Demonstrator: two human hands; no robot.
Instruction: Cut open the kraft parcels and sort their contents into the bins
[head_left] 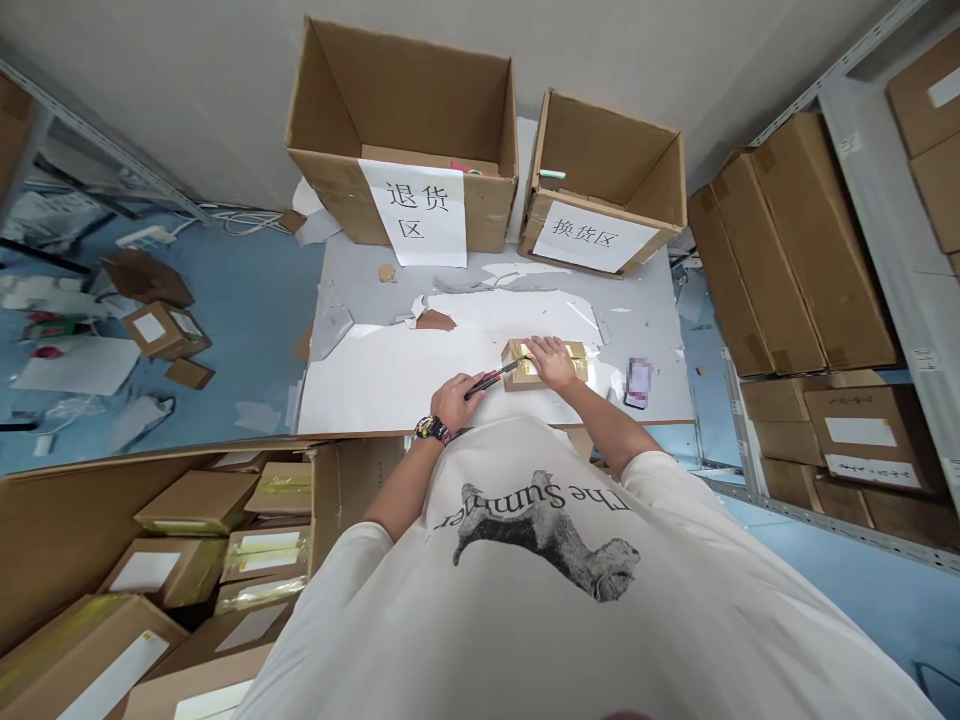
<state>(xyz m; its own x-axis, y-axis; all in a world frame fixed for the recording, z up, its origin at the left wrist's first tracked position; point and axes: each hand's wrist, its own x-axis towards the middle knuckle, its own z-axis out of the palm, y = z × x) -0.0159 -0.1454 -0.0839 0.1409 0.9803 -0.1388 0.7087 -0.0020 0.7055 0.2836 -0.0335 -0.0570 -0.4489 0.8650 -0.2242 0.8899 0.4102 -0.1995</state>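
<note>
small taped box [527,379] at surface's [360,390] near side, long axis left-right; lies right of left hand [454,402], grip closed round cutter [493,378]. right hand [551,362] nearer, fingers spread atop box.

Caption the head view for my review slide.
The left hand holds a knife at a small taped box, the right hand on it.
</note>
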